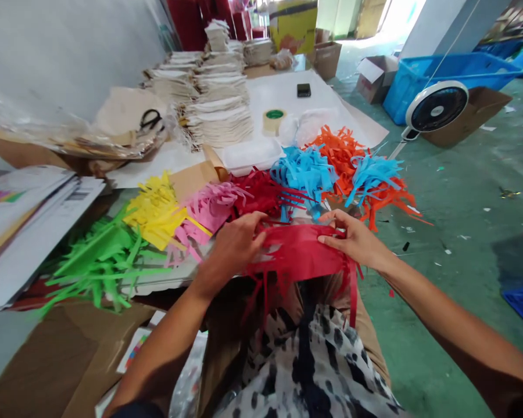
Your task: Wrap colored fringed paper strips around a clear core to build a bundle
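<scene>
Both hands closed on one red fringed paper sheet: left hand pinches its left end, right hand pinches its right end, fingers on top. The sheet is held stretched between them at the table's near edge, above the person's lap, with cut strips hanging down. Just beyond the hands, in a row on the table from left to right: green fringe pile, yellow fringe pile, pink fringe pile, red fringe pile, blue fringe pile, orange fringe pile. Behind the row: white plastic tray, tape roll, stacked cloth bags, black-handled scissors on a round paper piece. Far left: printed paper sheets. On the green floor to the right: small fan, blue crate.
</scene>
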### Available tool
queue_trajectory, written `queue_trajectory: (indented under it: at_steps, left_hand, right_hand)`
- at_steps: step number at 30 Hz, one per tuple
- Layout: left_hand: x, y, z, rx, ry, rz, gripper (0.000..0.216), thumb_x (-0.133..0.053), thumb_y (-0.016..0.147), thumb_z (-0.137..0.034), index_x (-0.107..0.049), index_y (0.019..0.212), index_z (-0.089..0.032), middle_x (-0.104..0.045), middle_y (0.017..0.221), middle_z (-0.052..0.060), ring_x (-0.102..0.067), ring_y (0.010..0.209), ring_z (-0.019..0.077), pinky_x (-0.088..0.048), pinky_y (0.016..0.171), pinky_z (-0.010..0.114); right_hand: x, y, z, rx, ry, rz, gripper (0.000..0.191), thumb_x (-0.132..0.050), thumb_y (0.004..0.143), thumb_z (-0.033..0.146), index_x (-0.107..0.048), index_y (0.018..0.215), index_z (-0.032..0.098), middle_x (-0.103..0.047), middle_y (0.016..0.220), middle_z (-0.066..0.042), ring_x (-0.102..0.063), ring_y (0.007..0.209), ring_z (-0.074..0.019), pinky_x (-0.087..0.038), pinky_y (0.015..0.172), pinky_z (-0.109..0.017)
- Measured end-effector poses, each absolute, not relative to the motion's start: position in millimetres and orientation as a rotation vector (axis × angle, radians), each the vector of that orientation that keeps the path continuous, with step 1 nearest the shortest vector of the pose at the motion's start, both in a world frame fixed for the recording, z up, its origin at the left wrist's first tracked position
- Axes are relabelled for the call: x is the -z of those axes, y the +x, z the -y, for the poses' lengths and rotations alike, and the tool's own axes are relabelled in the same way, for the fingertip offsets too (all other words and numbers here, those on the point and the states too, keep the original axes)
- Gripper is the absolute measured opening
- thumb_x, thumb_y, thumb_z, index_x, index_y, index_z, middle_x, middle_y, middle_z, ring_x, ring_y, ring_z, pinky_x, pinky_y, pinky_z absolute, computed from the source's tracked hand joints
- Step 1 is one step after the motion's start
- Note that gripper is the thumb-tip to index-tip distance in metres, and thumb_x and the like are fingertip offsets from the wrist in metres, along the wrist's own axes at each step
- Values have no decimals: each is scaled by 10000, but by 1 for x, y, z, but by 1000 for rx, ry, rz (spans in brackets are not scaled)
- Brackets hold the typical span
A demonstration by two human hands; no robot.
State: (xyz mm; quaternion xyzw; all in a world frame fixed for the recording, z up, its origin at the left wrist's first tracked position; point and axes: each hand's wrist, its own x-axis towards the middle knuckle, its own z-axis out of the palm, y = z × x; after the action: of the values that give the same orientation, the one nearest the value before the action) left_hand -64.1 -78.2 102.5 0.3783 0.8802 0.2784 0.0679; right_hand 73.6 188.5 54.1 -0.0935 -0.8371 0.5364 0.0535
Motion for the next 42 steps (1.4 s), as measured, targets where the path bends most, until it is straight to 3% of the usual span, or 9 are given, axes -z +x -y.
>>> queue_trajectory:
  at_steps: [5,9,17,24,27,29,35,39,42]
  left_hand:
    - [-72,-24,60,-798,1768,-2743,486,-686,978,-404,-627,1410,-190,-666,1424,141,-556,1409,307,-397,1259,525]
    - [-36,11,48,-595,2037,-2561,877,-822,852,-483,-472,1571,-124,-401,1702,171,-261,1632,363,-260,1345,563]
    - [-44,-9,72,-556,1388,-2918,676,-686,943,-590,-609,1469,-174,-570,1577,168,-458,1513,392,-244,1298,675]
    - [-73,-34,105,-1083,752,-3682,543,-693,967,-368,-605,1460,-157,-521,1578,217,-425,1513,414,-302,1241,676]
    - [-71,-1,79,-1268,1524,-3040,430,-656,998,-286,-615,1424,-243,-721,1330,104,-631,1334,268,-493,1170,462]
    - [-59,21,58,-1000,1840,-2664,555,-691,979,-348,-561,1496,-192,-698,1415,124,-609,1384,270,-493,1201,428]
    - [-18,29,39,-639,1743,-2705,516,-604,995,-220,-582,1505,-146,-584,1574,139,-537,1471,304,-486,1218,457]
    - [-25,20,42,-652,1730,-2714,423,-588,1017,-226,-646,1432,-167,-620,1528,139,-597,1389,301,-522,1161,462]
    - [-32,19,39,-623,1723,-2731,398,-592,1018,-227,-656,1407,-174,-656,1468,140,-619,1332,312,-548,1098,478]
  right_hand:
    - [-37,63,-190,-1397,-309,2670,441,-728,859,424,-595,1228,223,-623,953,-10,-523,699,-144,-406,614,-267]
    - [-43,67,-189,-1279,-255,2792,455,-682,878,359,-561,1298,233,-666,974,-13,-560,704,-162,-410,662,-291]
    - [-47,67,-188,-1145,-230,2878,451,-674,885,355,-571,1308,237,-654,869,7,-556,704,-180,-389,671,-289]
    - [-47,68,-189,-1139,-211,2864,435,-657,887,339,-580,1300,225,-593,788,25,-520,657,-172,-370,646,-286]
    - [-46,68,-187,-1141,-196,2857,424,-657,886,335,-581,1287,221,-598,783,26,-533,667,-174,-385,656,-291]
    - [-45,67,-186,-1148,-199,2863,431,-653,891,335,-579,1300,222,-607,776,26,-548,674,-179,-400,658,-296]
    - [-67,73,-220,-1009,-273,2899,469,-693,869,296,-617,1325,215,-726,1093,-86,-672,759,-220,-528,711,-362]
    - [-96,100,-223,-356,-288,2706,419,-615,932,222,-653,1347,183,-677,1342,-196,-653,1203,-387,-524,1010,-548]
    - [-92,120,-191,-508,157,2787,451,-607,964,248,-625,1414,217,-674,1407,-140,-614,1318,-330,-511,1112,-513]
